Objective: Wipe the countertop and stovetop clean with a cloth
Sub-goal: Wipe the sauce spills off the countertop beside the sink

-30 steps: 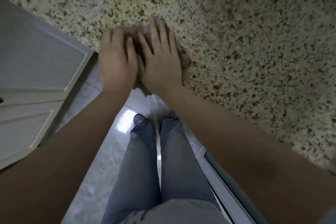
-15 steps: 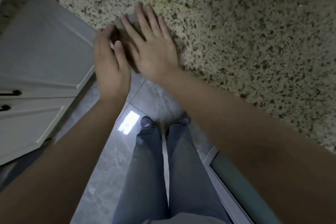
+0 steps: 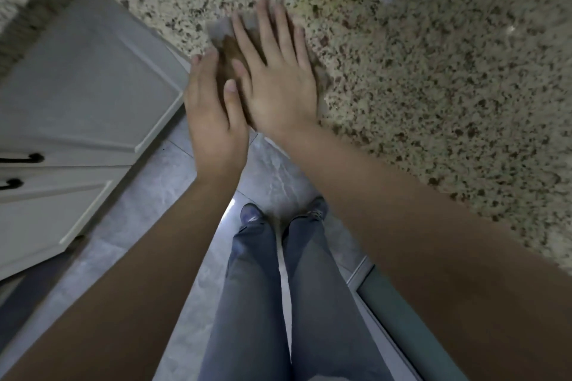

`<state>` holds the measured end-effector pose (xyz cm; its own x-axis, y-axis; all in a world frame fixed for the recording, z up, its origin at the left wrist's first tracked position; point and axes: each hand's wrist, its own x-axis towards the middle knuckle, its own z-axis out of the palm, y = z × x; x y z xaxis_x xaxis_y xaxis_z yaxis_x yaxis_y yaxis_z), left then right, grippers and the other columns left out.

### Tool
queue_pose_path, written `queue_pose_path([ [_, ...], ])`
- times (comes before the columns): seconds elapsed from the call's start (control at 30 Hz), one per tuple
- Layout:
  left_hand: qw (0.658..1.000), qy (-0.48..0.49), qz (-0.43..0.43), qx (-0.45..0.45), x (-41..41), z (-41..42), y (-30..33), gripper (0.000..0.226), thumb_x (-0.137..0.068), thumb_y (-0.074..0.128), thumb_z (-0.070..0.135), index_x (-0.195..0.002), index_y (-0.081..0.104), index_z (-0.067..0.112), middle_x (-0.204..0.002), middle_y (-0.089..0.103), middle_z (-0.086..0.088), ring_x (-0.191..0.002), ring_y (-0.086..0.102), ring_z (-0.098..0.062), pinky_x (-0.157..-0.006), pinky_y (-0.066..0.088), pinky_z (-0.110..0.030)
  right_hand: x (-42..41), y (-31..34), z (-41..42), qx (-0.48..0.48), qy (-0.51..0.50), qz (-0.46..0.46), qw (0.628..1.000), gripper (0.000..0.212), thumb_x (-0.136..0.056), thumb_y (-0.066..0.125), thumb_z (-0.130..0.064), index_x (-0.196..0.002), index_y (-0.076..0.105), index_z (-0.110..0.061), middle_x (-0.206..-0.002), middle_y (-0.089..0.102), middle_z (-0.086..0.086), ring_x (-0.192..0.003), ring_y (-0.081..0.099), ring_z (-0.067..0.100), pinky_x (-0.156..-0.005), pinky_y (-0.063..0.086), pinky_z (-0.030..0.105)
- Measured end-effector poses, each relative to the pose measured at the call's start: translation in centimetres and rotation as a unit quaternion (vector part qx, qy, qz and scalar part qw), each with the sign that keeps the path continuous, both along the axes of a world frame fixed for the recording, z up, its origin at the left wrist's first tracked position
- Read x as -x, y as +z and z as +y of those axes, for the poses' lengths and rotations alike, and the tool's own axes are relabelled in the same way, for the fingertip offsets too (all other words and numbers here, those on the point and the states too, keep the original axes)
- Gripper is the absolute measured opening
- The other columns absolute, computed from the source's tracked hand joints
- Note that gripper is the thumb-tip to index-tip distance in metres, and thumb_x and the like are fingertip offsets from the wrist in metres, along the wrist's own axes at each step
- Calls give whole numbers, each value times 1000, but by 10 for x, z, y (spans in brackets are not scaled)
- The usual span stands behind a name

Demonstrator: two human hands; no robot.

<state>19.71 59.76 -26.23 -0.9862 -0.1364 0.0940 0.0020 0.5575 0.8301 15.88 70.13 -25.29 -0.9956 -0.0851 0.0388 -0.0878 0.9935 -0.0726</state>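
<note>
The right hand [image 3: 278, 80] presses the cloth [image 3: 227, 40] flat-palmed at the countertop [image 3: 433, 102] edge, while the open left hand [image 3: 213, 114], cupped below, should stay close to catch crumbs.

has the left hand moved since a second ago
Yes. The left hand has slid off the countertop edge, toward the cabinet door, leaving the right hand on the cloth.

Cloth [image 3: 227, 40] on countertop [image 3: 433, 86] near its edge, under right hand [image 3: 278, 80]. Left hand [image 3: 213, 114] just left of it, at the edge. Cabinet doors [image 3: 77, 96] further left, floor [image 3: 154, 195] below.
</note>
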Motion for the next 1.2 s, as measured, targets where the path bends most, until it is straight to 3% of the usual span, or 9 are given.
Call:
queue_pose_path([
  [0.1, 1000, -16, -13, 19, -5, 10, 2, 50, -107, 39, 28, -149, 44, 1, -160, 36, -16, -154, 23, -32, -125, 21, -44, -25, 1, 29, 17, 27, 12, 999, 56, -110, 25, -45, -163, 27, -26, -170, 20, 11, -158, 17, 31, -127, 16, 51],
  [0.2, 997, -50, -27, 52, -6, 16, 10, 53, -108, 37, 34, -153, 39, 6, -163, 33, -8, -156, 16, -25, -125, 20, -48, 26, 6, 81, -40, 51, -28, 997, 59, -110, 14, -48, -165, 16, -26, -172, 13, 13, -158, 12, 38, -128, 14, 55],
  [0.37, 994, -91, -2, 67, 6, 18, 21, 51, -108, 37, 33, -152, 40, 7, -161, 35, -5, -156, 14, -25, -126, 17, -47, 77, 12, 122, -30, -161, -30, 986, 64, -109, 11, -50, -166, 6, -22, -173, 6, 11, -159, 6, 35, -129, 8, 52],
  [0.5, 995, -75, -19, 60, 27, 34, 28, 49, -106, 41, 26, -150, 42, 7, -160, 37, -9, -155, 19, -26, -126, 15, -49, 17, 9, 57, -3, 41, -34, 999, 62, -109, 20, -49, -165, 20, -22, -172, 13, 11, -159, 9, 36, -127, 10, 54],
  [0.6, 995, -82, 6, 57, 50, 53, 31, 46, -105, 41, 22, -147, 47, 7, -155, 45, -7, -150, 31, -24, -124, 20, -50, 43, 10, 93, 5, 136, -34, 990, 59, -110, 21, -48, -164, 24, -26, -172, 17, 5, -159, 11, 31, -128, 12, 50],
  [0.8, 989, -109, -4, 98, 86, 91, 28, 45, -106, 42, 22, -148, 46, 10, -157, 42, -5, -153, 24, -21, -127, 15, -45, 148, 12, 225, -33, -84, -30, 995, 61, -110, 13, -50, -166, 11, -27, -173, 10, 5, -159, 8, 35, -128, 11, 51],
  [0.9, 986, -115, -11, 117, 100, 106, 29, 45, -105, 44, 21, -149, 43, 11, -159, 39, -4, -154, 21, -20, -128, 12, -41, 142, 15, 199, -36, -144, -18, 989, 63, -109, 12, -49, -166, 14, -23, -173, 11, 9, -159, 7, 35, -127, 11, 53],
  [1.1, 989, -63, -35, 128, 110, 121, 21, 49, -106, 43, 22, -154, 37, 10, -164, 31, -6, -155, 21, -19, -126, 20, -46, 105, 18, 193, -10, 203, -61, 977, 56, -112, 20, -48, -164, 19, -28, -172, 15, 5, -159, 9, 32, -129, 10, 52],
  [1.2, 987, -78, -7, 142, 105, 123, 20, 46, -107, 42, 16, -152, 37, 5, -164, 31, -8, -155, 20, -19, -128, 17, -40, 181, 15, 259, -47, 79, -52, 994, 57, -111, 16, -47, -164, 14, -27, -173, 11, 8, -159, 6, 37, -128, 12, 56],
])
